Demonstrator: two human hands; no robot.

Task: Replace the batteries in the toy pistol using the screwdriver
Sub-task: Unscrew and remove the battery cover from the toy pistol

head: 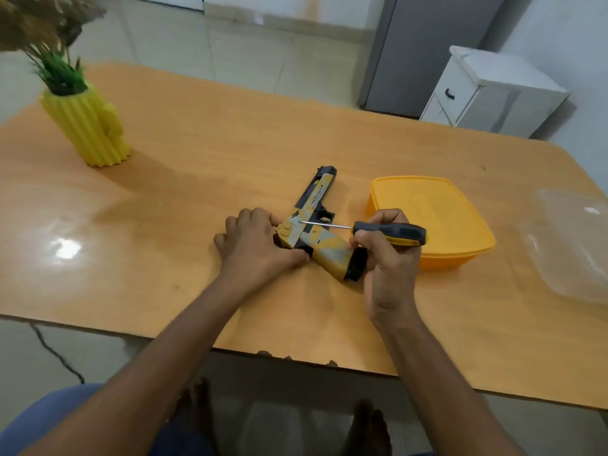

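One yellow-and-grey plastic toy pistol with black parts (312,230) lies flat on its side on the glossy orange-brown wooden table (197,153), its barrel pointing away from the person and its grip angled toward the right, ending in a black base. The left hand (255,245) lies over the rear of the pistol from the left, its fingers curled against the back of the slide and its thumb touching the frame just below the slide, so the toy is held down between them. The right hand (383,255) grips the handle of one black-and-yellow screwdriver with a thin metal shaft (388,232), fingers wrapped round the handle; the shaft runs almost level to the left, crossing over the pistol, and its tip meets the side of the pistol just behind the trigger guard, close to the left hand's fingertips. The heel of the right hand sits just beside the black base of the grip. Just right of the right hand stands one orange rectangular plastic box with its lid on (434,222), and beyond it, at the table's right edge, lies one clear plastic lid or tray (574,248). At the far left corner stands one yellow ribbed cactus-shaped vase holding green and dried plants (88,126).
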